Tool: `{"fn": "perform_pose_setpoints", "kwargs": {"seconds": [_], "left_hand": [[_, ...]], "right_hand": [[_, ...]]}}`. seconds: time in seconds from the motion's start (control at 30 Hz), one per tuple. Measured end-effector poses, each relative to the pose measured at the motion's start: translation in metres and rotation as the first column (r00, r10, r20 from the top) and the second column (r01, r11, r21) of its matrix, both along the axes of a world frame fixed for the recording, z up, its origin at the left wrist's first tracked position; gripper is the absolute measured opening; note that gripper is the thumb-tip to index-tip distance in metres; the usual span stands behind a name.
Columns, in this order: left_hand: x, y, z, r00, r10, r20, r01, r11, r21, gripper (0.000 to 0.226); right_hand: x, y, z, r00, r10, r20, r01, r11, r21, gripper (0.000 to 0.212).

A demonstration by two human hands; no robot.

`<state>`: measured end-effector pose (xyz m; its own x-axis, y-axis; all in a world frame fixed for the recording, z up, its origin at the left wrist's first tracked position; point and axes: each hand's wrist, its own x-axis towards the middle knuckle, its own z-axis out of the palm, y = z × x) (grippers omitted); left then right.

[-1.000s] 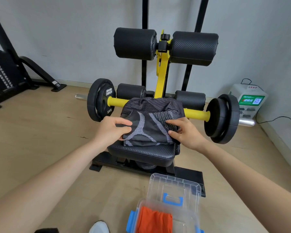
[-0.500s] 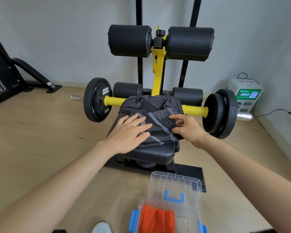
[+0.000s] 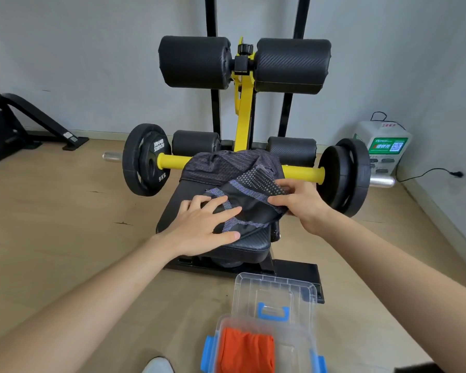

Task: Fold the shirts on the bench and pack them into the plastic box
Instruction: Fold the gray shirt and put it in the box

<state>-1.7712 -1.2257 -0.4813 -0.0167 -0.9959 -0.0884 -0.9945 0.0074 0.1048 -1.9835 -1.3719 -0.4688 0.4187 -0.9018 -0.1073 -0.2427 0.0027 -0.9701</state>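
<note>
Wood-look floor (image 3: 65, 224), plain grey wall (image 3: 92, 63), basically a home gym corner. Padded black table (image 3: 250, 242) sits in the middle with a yellow-handled barbell (image 3: 172, 162) lying across behind it and big black roller pads (image 3: 194, 63) up on the frame.

On the table there's a dark mesh shirt (image 3: 237, 181), partly folded, with its far end bunched up against the barbell. Left hand (image 3: 202, 224) lies flat on the near left part of it, fingers spread and pressing down. Right hand (image 3: 299, 203) has the shirt's right edge pinched between thumb and fingers.

Down on the floor, close to the camera, is the clear plastic box (image 3: 293, 345) with blue latches, its lid (image 3: 272, 292) tipped back on the far side. A folded orange shirt (image 3: 245, 351) is already inside on the left. White charging unit (image 3: 382, 149) sits by the right wall.
</note>
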Motion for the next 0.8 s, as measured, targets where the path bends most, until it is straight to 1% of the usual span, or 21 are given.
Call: {"fn": "perform_pose_setpoints", "kwargs": {"seconds": [0.03, 0.07, 0.13, 0.17, 0.23, 0.3, 0.33, 0.47, 0.57, 0.63, 0.7, 0.77, 0.8], "left_hand": [[0.002, 0.000, 0.000, 0.999, -0.007, -0.048, 0.008, 1.000, 0.019, 0.066], [0.005, 0.000, 0.001, 0.991, -0.007, -0.133, 0.013, 0.999, 0.045, 0.068], [0.016, 0.003, 0.005, 0.937, 0.009, -0.350, 0.013, 0.998, 0.060, 0.073], [0.023, 0.005, 0.007, 0.902, 0.004, -0.431, 0.005, 1.000, 0.021, 0.073], [0.037, 0.011, 0.006, 0.852, -0.040, -0.522, -0.018, 0.994, -0.105, 0.070], [0.050, 0.017, 0.003, 0.844, -0.090, -0.529, -0.025, 0.978, -0.207, 0.067], [0.055, 0.019, 0.001, 0.851, -0.099, -0.515, -0.027, 0.973, -0.231, 0.066], [0.052, 0.024, -0.005, 0.867, -0.066, -0.494, -0.080, 0.960, -0.269, 0.065], [0.039, 0.024, -0.006, 0.857, -0.074, -0.510, -0.131, 0.926, -0.354, 0.077], [0.038, 0.024, -0.001, 0.853, -0.049, -0.520, -0.182, 0.905, -0.383, 0.087], [0.046, 0.025, 0.007, 0.861, -0.018, -0.508, -0.228, 0.880, -0.416, 0.093], [0.055, 0.028, 0.012, 0.876, -0.055, -0.479, -0.192, 0.871, -0.452, 0.086], [0.057, 0.028, 0.012, 0.886, -0.096, -0.455, -0.143, 0.875, -0.463, 0.078]], "right_hand": [[0.002, 0.004, 0.003, 1.000, 0.014, 0.020, -0.013, 0.998, -0.054, 0.049], [0.003, 0.009, 0.007, 0.999, 0.029, 0.037, -0.025, 0.994, -0.107, 0.050], [0.007, 0.016, 0.011, 0.997, 0.058, 0.043, -0.048, 0.978, -0.202, 0.051], [0.008, 0.019, 0.013, 0.997, 0.072, 0.033, -0.062, 0.965, -0.256, 0.052], [0.011, 0.023, 0.014, 0.995, 0.099, -0.006, -0.094, 0.923, -0.374, 0.052], [0.014, 0.029, 0.017, 0.992, 0.116, -0.040, -0.122, 0.876, -0.468, 0.052], [0.016, 0.033, 0.019, 0.991, 0.125, -0.048, -0.132, 0.857, -0.499, 0.053], [0.024, 0.047, 0.021, 0.980, 0.176, -0.097, -0.200, 0.793, -0.575, 0.053], [0.027, 0.054, 0.019, 0.965, 0.230, -0.122, -0.256, 0.757, -0.601, 0.049], [0.028, 0.057, 0.017, 0.956, 0.256, -0.146, -0.290, 0.734, -0.614, 0.046], [0.030, 0.062, 0.013, 0.946, 0.268, -0.183, -0.323, 0.713, -0.622, 0.047], [0.033, 0.068, 0.006, 0.928, 0.301, -0.220, -0.372, 0.703, -0.607, 0.049], [0.034, 0.072, 0.003, 0.914, 0.319, -0.249, -0.404, 0.692, -0.598, 0.050]]}}
